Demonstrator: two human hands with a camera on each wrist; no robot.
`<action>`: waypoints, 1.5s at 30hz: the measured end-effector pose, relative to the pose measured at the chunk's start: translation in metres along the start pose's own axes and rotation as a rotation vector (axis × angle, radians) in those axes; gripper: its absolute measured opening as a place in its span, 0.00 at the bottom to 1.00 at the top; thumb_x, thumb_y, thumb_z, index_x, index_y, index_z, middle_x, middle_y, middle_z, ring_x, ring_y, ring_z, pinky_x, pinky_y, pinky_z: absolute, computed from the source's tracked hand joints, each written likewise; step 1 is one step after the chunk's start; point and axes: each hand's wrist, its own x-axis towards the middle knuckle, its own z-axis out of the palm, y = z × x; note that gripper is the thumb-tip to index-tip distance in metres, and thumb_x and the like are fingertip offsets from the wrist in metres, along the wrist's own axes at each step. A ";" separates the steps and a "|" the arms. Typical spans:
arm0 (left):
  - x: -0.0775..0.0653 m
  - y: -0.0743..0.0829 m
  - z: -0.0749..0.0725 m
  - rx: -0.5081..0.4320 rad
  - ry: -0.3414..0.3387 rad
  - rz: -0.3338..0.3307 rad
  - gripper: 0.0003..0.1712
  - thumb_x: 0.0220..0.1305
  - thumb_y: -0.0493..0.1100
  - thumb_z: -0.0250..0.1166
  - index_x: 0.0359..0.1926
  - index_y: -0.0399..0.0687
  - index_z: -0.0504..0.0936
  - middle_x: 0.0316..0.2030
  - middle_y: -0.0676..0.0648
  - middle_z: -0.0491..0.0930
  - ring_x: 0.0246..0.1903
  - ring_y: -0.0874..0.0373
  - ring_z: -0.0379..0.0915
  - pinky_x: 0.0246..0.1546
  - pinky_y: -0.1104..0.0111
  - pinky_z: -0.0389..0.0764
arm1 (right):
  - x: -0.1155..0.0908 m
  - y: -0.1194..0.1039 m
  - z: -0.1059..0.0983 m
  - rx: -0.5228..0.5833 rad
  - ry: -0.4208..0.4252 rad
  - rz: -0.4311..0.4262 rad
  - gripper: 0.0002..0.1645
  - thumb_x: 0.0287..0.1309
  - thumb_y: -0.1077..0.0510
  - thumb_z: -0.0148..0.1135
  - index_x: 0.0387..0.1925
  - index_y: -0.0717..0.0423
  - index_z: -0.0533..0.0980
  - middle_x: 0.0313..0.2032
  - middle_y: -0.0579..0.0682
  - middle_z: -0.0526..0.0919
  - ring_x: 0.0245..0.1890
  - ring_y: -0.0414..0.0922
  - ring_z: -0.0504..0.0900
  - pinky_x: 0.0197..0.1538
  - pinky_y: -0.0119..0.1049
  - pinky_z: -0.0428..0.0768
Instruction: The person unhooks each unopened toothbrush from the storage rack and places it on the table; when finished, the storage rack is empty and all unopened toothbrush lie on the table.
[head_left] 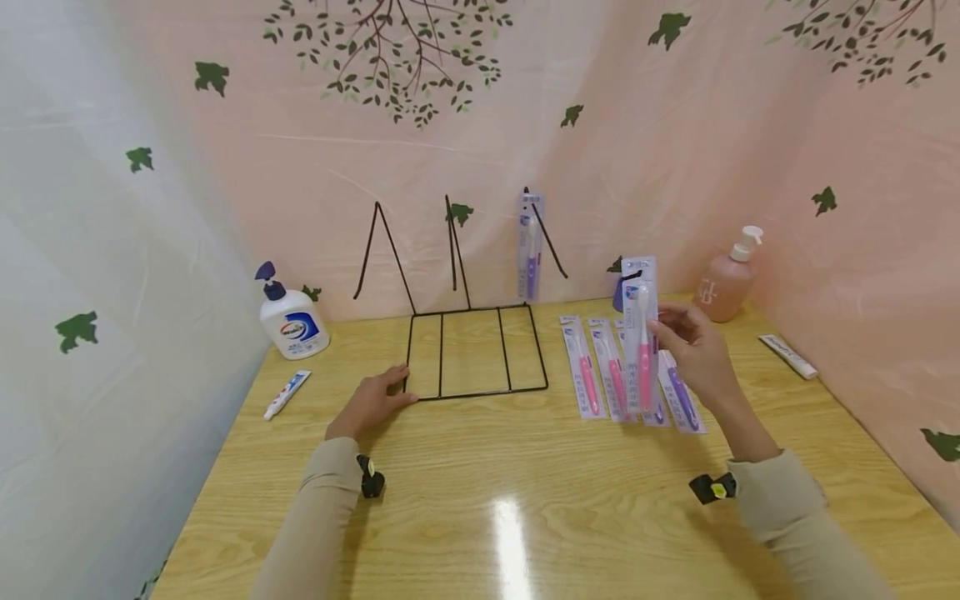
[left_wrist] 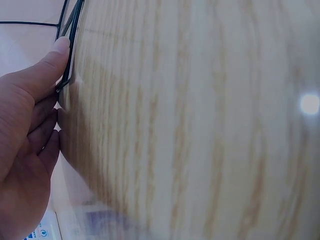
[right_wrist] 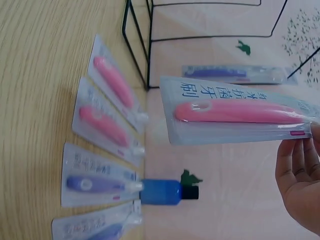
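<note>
In the head view my left hand (head_left: 371, 407) holds the front left corner of a black wire display rack (head_left: 441, 358); the left wrist view has the thumb (left_wrist: 60, 47) on the wire. A packaged purple toothbrush (head_left: 532, 250) hangs from the rack's right hook. My right hand (head_left: 693, 342) pinches the right edge of a packaged pink toothbrush (head_left: 643, 358), lifted upright above the table. Beneath and beside it lie more packs: a pink toothbrush (head_left: 583, 367), another pink toothbrush (head_left: 613, 375) and a purple toothbrush (head_left: 681, 392). The lifted pack partly hides others.
A white hand wash bottle (head_left: 295, 325) and a small toothpaste tube (head_left: 288, 395) are at the left. At the back right stands a pink pump bottle (head_left: 723, 287), with a white tube (head_left: 787, 357) near the table edge. Behind the packs is a blue bottle (right_wrist: 161, 192).
</note>
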 end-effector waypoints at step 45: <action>-0.001 0.001 0.000 0.000 0.003 0.003 0.40 0.65 0.54 0.61 0.72 0.45 0.59 0.72 0.44 0.56 0.72 0.43 0.48 0.71 0.47 0.54 | 0.020 0.134 -0.081 -0.257 -0.241 0.521 0.32 0.68 0.48 0.52 0.60 0.71 0.67 0.49 0.64 0.77 0.32 0.28 0.76 0.36 0.25 0.79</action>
